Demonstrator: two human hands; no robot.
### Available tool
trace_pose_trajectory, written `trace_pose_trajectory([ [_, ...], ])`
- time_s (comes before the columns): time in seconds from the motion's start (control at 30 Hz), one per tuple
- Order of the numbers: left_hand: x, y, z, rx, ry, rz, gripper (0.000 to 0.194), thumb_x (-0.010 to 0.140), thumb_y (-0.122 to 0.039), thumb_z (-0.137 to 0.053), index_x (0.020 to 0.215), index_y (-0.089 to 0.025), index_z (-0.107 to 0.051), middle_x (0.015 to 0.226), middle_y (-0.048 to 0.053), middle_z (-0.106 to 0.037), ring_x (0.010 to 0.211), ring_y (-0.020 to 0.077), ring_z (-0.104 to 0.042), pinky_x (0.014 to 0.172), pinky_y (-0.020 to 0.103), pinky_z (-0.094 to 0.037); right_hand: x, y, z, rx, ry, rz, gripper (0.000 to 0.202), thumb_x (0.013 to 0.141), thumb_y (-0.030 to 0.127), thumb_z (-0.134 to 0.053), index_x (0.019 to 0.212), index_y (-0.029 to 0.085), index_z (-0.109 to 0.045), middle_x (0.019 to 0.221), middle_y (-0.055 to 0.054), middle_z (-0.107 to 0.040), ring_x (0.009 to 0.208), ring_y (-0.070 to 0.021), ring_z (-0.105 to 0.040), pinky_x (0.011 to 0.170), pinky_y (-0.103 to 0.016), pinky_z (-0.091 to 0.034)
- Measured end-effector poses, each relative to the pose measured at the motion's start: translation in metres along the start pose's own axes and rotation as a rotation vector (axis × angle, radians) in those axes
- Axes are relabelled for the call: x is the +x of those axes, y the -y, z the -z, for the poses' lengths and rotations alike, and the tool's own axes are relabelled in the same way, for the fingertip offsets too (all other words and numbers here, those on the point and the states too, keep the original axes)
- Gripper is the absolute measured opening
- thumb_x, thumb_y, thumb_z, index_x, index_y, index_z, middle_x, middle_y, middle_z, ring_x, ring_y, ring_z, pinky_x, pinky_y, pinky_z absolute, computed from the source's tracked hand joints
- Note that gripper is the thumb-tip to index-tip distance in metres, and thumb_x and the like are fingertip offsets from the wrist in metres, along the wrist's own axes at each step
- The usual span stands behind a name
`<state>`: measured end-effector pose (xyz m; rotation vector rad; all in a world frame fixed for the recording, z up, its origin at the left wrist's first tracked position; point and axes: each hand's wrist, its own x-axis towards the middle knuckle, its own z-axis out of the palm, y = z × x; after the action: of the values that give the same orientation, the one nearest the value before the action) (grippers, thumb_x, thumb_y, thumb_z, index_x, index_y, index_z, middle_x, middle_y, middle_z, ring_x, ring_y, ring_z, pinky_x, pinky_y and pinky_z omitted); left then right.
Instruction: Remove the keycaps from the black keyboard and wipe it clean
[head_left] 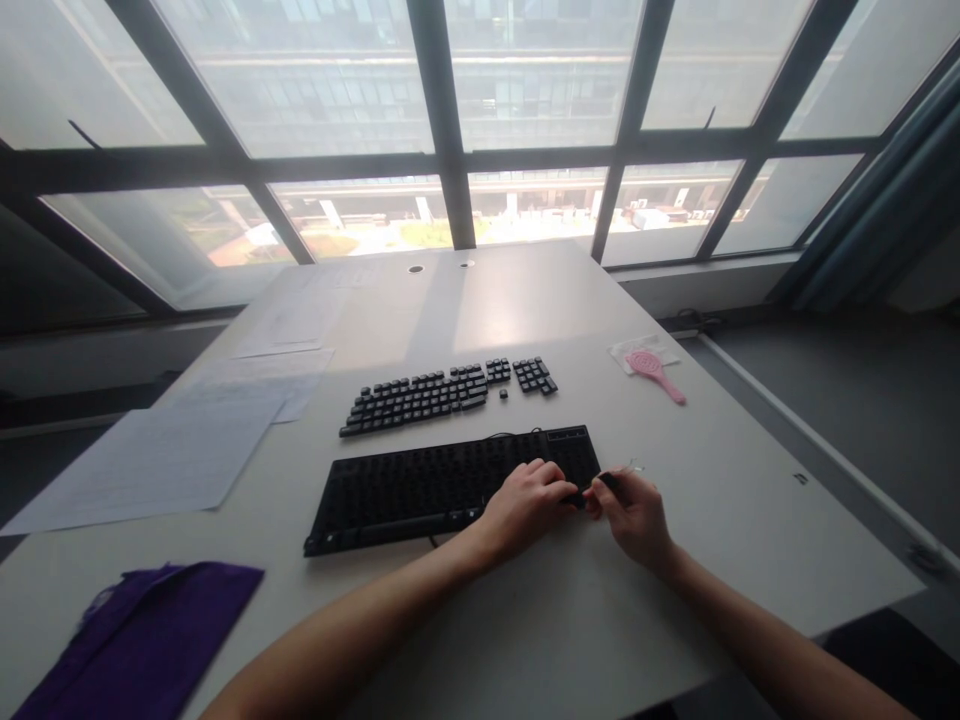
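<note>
A black keyboard (pixel 420 480) with most of its keycaps off lies on the table in front of me. My left hand (pixel 529 500) rests over its lower right part, fingers curled, with thumb and fingertips close together at the near right corner. What they pinch is hidden. Just right of that corner, my right hand (pixel 634 515) is closed on a small keycap puller (pixel 610 482) with a black handle; thin wire loops stick out above the fingers. The two hands' fingertips nearly meet. Behind the keyboard, loose black keycaps (pixel 420 398) are laid out in keyboard order.
White paper sheets (pixel 150 465) cover the table's left side. A purple cloth bag (pixel 150 640) lies at the near left. To the right, a pink hairbrush (pixel 654 374) lies on a white wrapper. One single keycap (pixel 503 394) sits apart. Large windows (pixel 450 200) stand beyond the table (pixel 510 300).
</note>
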<state>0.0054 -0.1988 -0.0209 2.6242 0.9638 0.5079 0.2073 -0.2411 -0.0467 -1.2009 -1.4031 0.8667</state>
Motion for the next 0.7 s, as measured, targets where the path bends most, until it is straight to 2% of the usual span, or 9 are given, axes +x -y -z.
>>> trace_pose_trajectory([
  [0.2, 0.001, 0.002, 0.000, -0.134, -0.049, 0.023, 0.015, 0.092, -0.031, -0.066, 0.103, -0.026, -0.075, 0.098, 0.004, -0.068, 0.089, 0.0169, -0.064, 0.080, 0.029, -0.048, 0.007, 0.003, -0.001, 0.143, -0.032, -0.083, 0.030, 0.091, 0.047, -0.063, 0.078, 0.020, -0.062, 0.063, -0.004, -0.069, 0.050, -0.0179, -0.063, 0.047, -0.031, -0.055],
  [0.4, 0.002, 0.005, 0.001, -0.423, -0.186, 0.093, 0.018, 0.090, -0.028, -0.068, 0.105, -0.021, -0.075, 0.102, 0.007, -0.068, 0.090, 0.0175, -0.065, 0.081, 0.029, -0.053, 0.021, -0.001, 0.000, 0.367, -0.181, -0.169, 0.029, 0.089, 0.045, -0.067, 0.081, 0.019, -0.056, 0.066, -0.001, -0.066, 0.050, -0.0158, -0.063, 0.045, -0.027, -0.051],
  [0.5, 0.004, 0.004, 0.003, -0.495, -0.291, 0.141, 0.018, 0.088, -0.026, -0.069, 0.104, -0.020, -0.074, 0.098, 0.006, -0.067, 0.081, 0.0151, -0.062, 0.074, 0.027, -0.052, 0.028, -0.007, 0.001, 0.435, -0.269, -0.186, 0.028, 0.090, 0.044, -0.066, 0.082, 0.019, -0.054, 0.068, 0.000, -0.065, 0.052, -0.0146, -0.063, 0.047, -0.026, -0.051],
  [0.6, 0.004, 0.001, 0.010, -0.533, -0.381, 0.203, 0.017, 0.088, -0.026, -0.069, 0.101, -0.018, -0.074, 0.095, 0.006, -0.067, 0.072, 0.0130, -0.058, 0.066, 0.025, -0.050, 0.032, -0.012, 0.003, 0.447, -0.285, -0.190, 0.028, 0.089, 0.043, -0.068, 0.082, 0.018, -0.055, 0.068, 0.000, -0.065, 0.051, -0.0140, -0.062, 0.047, -0.026, -0.051],
  [0.7, 0.008, 0.005, 0.026, -0.486, -0.400, 0.262, 0.025, 0.085, -0.027, -0.072, 0.109, -0.020, -0.072, 0.091, 0.004, -0.069, 0.069, 0.0126, -0.056, 0.064, 0.025, -0.048, 0.032, -0.013, 0.003, 0.440, -0.257, -0.202, 0.029, 0.088, 0.042, -0.069, 0.081, 0.018, -0.056, 0.066, 0.000, -0.065, 0.049, -0.0139, -0.061, 0.044, -0.025, -0.048],
])
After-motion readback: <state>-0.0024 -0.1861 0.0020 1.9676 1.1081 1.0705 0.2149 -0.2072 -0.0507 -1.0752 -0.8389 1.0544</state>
